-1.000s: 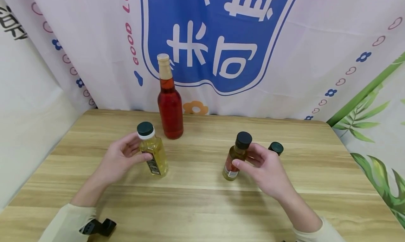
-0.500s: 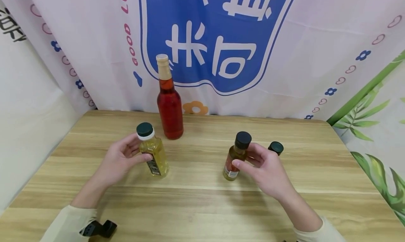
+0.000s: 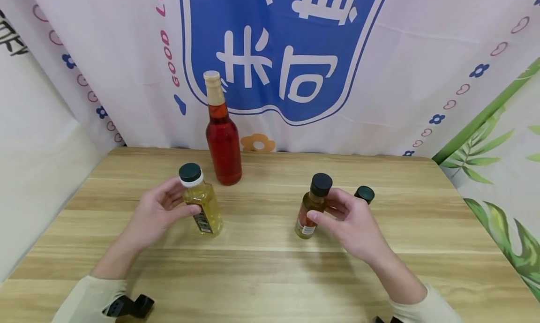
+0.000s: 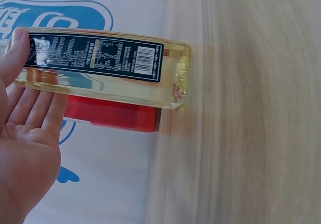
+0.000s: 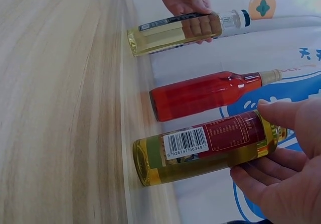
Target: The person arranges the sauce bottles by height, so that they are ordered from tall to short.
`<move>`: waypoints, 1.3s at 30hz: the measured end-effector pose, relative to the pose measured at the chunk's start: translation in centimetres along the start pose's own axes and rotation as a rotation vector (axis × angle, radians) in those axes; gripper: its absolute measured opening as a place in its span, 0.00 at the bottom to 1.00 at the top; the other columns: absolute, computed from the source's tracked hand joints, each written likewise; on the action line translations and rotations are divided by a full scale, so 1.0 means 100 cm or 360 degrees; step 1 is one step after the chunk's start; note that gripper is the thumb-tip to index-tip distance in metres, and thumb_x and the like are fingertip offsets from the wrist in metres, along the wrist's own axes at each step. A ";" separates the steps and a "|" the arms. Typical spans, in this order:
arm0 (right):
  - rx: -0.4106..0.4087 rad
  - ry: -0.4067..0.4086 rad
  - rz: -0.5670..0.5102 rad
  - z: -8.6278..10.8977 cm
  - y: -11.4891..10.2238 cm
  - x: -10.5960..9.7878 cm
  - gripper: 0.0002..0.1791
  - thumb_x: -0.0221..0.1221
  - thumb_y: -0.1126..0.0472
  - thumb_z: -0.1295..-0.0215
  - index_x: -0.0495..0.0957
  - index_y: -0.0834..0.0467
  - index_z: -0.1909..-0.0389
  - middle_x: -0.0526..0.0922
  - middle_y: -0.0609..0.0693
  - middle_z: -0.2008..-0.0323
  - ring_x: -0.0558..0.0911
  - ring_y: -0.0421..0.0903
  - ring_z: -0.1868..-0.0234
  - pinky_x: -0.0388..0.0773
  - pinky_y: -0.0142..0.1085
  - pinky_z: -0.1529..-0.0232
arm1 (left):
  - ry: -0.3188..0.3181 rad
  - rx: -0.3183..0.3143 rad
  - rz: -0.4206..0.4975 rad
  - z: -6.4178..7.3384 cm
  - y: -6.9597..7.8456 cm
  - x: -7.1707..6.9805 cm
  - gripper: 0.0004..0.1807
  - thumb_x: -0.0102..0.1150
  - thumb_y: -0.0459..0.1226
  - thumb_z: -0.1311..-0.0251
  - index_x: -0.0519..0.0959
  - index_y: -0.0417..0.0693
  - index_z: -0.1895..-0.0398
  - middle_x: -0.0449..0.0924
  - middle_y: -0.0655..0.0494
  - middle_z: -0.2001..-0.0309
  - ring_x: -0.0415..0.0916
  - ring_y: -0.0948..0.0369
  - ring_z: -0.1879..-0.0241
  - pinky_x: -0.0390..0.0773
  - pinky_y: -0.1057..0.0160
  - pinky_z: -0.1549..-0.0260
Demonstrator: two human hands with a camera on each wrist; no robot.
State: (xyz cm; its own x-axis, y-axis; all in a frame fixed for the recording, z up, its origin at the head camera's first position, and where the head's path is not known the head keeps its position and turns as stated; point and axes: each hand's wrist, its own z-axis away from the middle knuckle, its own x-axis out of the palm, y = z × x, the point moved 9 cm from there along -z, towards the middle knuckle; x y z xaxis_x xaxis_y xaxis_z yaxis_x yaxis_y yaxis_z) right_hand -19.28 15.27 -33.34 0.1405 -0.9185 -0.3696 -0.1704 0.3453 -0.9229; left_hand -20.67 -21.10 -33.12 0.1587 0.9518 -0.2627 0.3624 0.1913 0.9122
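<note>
On the left, my left hand (image 3: 152, 215) holds a square clear bottle of pale yellow oil (image 3: 209, 203), its cap dark green over a white collar. Thumb and fingers lie on opposite sides of it; the left wrist view shows its black label (image 4: 100, 56) with a barcode. Right of the middle, my right hand (image 3: 354, 227) grips a round bottle of olive-coloured oil (image 3: 304, 220) with a black cap and red label. In the right wrist view the thumb (image 5: 273, 111) lies near this bottle's shoulder, with fingers underneath. Both bottles stand nearly upright, their bases close to the table.
A tall bottle of red liquid (image 3: 225, 149) stands at the back of the wooden table (image 3: 261, 276), behind the yellow oil bottle. Behind my right hand shows a dark green cap (image 3: 364, 194), with what is below it hidden. A printed cloth (image 3: 401, 79) hangs along the back edge.
The head view has shifted slightly, so everything sits a little further left in it. Both hands keep the same hold on their bottles.
</note>
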 end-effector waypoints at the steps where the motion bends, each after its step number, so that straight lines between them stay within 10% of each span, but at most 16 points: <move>1: -0.0001 -0.0002 -0.0003 0.000 0.000 0.000 0.24 0.73 0.60 0.34 0.81 0.58 0.38 0.87 0.56 0.43 0.87 0.51 0.39 0.84 0.32 0.37 | 0.0003 -0.0002 -0.0023 0.000 0.000 0.000 0.31 0.70 0.21 0.39 0.78 0.43 0.32 0.85 0.75 0.42 0.82 0.76 0.42 0.80 0.78 0.42; 8: 0.0011 -0.0015 0.0000 -0.004 -0.002 0.000 0.24 0.73 0.59 0.33 0.81 0.58 0.39 0.88 0.55 0.43 0.88 0.50 0.39 0.84 0.34 0.36 | 0.0015 -0.0087 -0.0179 -0.004 0.003 0.004 0.31 0.73 0.27 0.39 0.76 0.34 0.32 0.84 0.75 0.43 0.81 0.77 0.42 0.81 0.77 0.42; 17: 0.0038 -0.0049 -0.0011 -0.003 -0.001 0.005 0.23 0.73 0.59 0.33 0.82 0.58 0.39 0.88 0.55 0.44 0.88 0.51 0.38 0.83 0.35 0.35 | 0.0063 -0.0110 -0.0225 -0.013 0.012 0.018 0.32 0.74 0.31 0.37 0.75 0.40 0.30 0.80 0.39 0.32 0.78 0.79 0.40 0.77 0.79 0.40; 29: 0.0004 -0.0044 -0.0037 -0.003 -0.002 0.007 0.23 0.73 0.61 0.33 0.81 0.58 0.39 0.88 0.56 0.44 0.88 0.51 0.40 0.84 0.38 0.35 | 0.0226 -0.0172 -0.0203 -0.049 0.029 0.030 0.31 0.74 0.37 0.34 0.75 0.45 0.29 0.79 0.50 0.31 0.78 0.54 0.31 0.77 0.76 0.37; 39: 0.0026 -0.0009 -0.0016 0.001 -0.003 0.001 0.22 0.73 0.60 0.33 0.82 0.59 0.40 0.88 0.56 0.44 0.88 0.51 0.39 0.83 0.36 0.35 | 0.0238 -0.0112 -0.0066 -0.090 0.039 0.059 0.31 0.73 0.36 0.34 0.75 0.46 0.29 0.81 0.50 0.31 0.81 0.56 0.32 0.78 0.57 0.30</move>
State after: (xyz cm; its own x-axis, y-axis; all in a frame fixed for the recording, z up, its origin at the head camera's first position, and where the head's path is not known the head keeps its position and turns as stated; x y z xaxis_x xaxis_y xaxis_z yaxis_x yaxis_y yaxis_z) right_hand -19.11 15.08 -33.17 0.1473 -0.9209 -0.3609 -0.1531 0.3392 -0.9282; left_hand -26.62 -12.57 -28.30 0.0042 0.9668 -0.2556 0.2996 0.2427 0.9227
